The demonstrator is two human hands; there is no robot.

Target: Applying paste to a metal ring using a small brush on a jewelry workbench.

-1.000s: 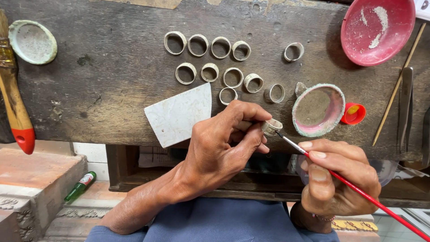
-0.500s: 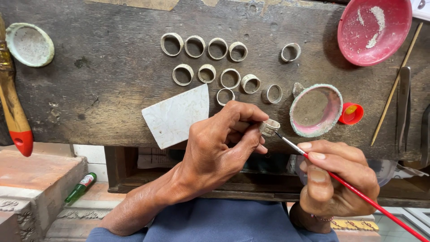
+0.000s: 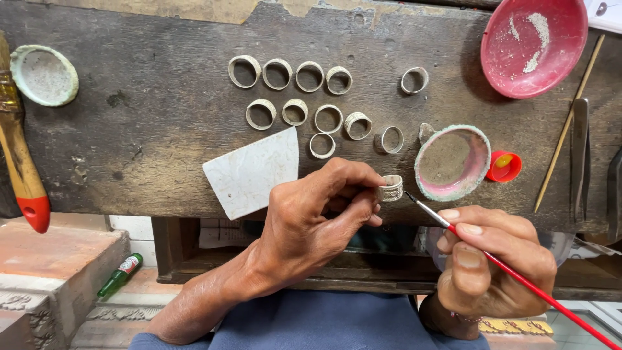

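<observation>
My left hand [image 3: 317, 220] pinches a pale patterned ring [image 3: 391, 188] between thumb and fingers at the front edge of a dark, worn wooden bench [image 3: 149, 136]. My right hand [image 3: 492, 262] grips a thin red-handled brush [image 3: 512, 272]. Its fine tip points up-left and stops just right of the ring, a small gap apart. Several similar rings [image 3: 311, 100] lie in rows on the bench above my left hand.
A pink-lined round dish [image 3: 452, 162] and a small red cap [image 3: 504, 166] sit right of the ring. A red bowl with white powder [image 3: 532, 45] is top right. A white tile shard [image 3: 254, 172], pale lid [image 3: 43, 74], red-tipped brush [image 3: 19, 162] and metal tools [image 3: 578, 155] also lie here.
The brush tip has drawn back slightly from the ring, leaving a small gap. My left hand still holds the ring in about the same place.
</observation>
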